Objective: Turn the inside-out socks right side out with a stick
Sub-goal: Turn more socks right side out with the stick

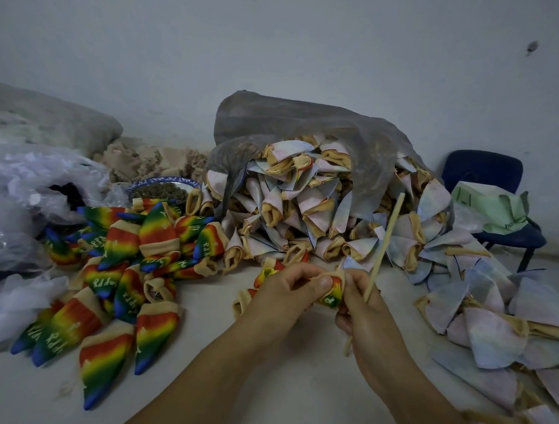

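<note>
Pinching a rainbow sock [332, 293], left hand [288, 294] and right hand [363, 310], which also grips the stick [385, 244].

Two bare forearms, no sleeves; hands [319, 295] ungloved, short nails

Rainbow-striped socks [111, 269], pale pastel inside-out socks [303, 209], dark blue chair [491, 175].

Dim, flat, cool lighting; soft focus throughout.
Wide-angle bending at edges; faint shadows; no glare; corners slightly blurred.
</note>
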### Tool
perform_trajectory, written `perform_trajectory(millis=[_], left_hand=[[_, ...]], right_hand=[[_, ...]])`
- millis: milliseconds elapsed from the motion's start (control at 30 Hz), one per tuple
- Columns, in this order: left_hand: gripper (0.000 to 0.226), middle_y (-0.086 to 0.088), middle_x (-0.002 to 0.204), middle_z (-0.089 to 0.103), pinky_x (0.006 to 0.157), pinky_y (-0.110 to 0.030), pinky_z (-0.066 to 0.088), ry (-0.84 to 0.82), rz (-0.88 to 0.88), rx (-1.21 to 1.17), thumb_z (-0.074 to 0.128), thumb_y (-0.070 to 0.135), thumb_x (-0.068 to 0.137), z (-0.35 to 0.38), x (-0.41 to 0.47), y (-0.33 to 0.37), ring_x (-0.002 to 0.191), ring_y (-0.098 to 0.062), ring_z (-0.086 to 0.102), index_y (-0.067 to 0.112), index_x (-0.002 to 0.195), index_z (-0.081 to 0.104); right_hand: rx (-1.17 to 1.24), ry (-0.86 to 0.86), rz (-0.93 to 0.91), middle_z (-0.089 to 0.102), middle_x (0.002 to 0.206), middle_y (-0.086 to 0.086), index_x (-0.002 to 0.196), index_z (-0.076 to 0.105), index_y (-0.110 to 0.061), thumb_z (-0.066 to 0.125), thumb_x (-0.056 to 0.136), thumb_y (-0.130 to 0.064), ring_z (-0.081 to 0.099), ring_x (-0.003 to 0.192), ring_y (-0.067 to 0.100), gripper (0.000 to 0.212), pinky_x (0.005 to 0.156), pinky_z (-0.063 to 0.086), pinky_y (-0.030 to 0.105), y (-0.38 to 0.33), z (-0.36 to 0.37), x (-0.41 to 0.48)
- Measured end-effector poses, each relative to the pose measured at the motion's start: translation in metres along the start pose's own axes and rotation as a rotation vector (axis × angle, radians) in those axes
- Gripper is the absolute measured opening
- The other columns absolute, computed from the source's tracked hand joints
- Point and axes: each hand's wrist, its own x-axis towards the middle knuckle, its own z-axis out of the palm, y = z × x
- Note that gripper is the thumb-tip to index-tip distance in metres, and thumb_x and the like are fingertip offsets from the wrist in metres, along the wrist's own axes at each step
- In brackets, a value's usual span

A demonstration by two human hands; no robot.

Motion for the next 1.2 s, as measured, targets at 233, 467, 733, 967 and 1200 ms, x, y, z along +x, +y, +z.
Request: perform_trajectory(millis=[233, 467, 733, 967, 1200], left_hand=[[0.020, -0.008, 0.097, 0.071, 0.075, -0.022, 0.053, -0.041, -0.141, -0.491, 0.069, 0.031, 0.078, 0.002, 0.004, -0.002, 0.090, -0.015, 0.067, 0.017, 0.089, 0.076], [0.015, -0.001, 0.084, 0.072, 0.067, -0.016, 0.051, 0.098, -0.061, -0.430, 0.061, 0.017, 0.093, 0.002, 0.008, -0.004, 0.076, -0.007, 0.066, 0.009, 0.095, 0.073], [0.014, 0.001, 0.092, 0.074, 0.079, -0.019, 0.052, 0.101, -0.018, -0.254, 0.063, 0.021, 0.091, 0.004, 0.006, -0.008, 0.086, -0.006, 0.068, 0.018, 0.088, 0.077], [0.019, -0.007, 0.095, 0.070, 0.083, -0.022, 0.050, 0.014, -0.114, -0.392, 0.061, 0.030, 0.088, 0.002, 0.006, -0.004, 0.092, -0.015, 0.065, 0.014, 0.094, 0.070], [0.010, -0.003, 0.082, 0.065, 0.067, -0.023, 0.050, -0.082, -0.169, -0.707, 0.063, 0.024, 0.082, 0.001, 0.005, -0.001, 0.075, -0.013, 0.062, 0.017, 0.081, 0.071]], right_hand=[[-0.151, 0.076, -0.122, 0.059, 0.077, -0.008, 0.093, 0.059, -0.026, 0.042, 0.095, -0.041, 0.056, 0.065, 0.000, 0.022, 0.064, 0.043, 0.020, 0.000, 0.007, -0.001], [-0.528, 0.175, -0.421, 0.041, 0.100, -0.016, 0.101, 0.050, -0.055, 0.048, 0.081, -0.057, 0.052, 0.085, 0.000, 0.020, 0.060, 0.047, 0.015, -0.001, -0.001, -0.002], [-0.848, 0.173, -0.468, 0.040, 0.092, -0.017, 0.106, 0.068, -0.025, 0.062, 0.088, -0.024, 0.049, 0.071, 0.003, 0.019, 0.060, 0.039, 0.019, -0.001, -0.003, -0.001], [-0.282, 0.146, -0.153, 0.049, 0.060, -0.007, 0.073, 0.063, -0.026, 0.060, 0.089, -0.016, 0.042, 0.045, 0.004, 0.020, 0.044, 0.035, 0.012, -0.008, -0.002, -0.001], [0.568, -0.288, 0.186, 0.043, 0.059, -0.001, 0.059, 0.062, -0.017, 0.056, 0.083, -0.020, 0.026, 0.039, 0.004, 0.025, 0.036, 0.024, 0.015, -0.015, -0.010, -0.005]])
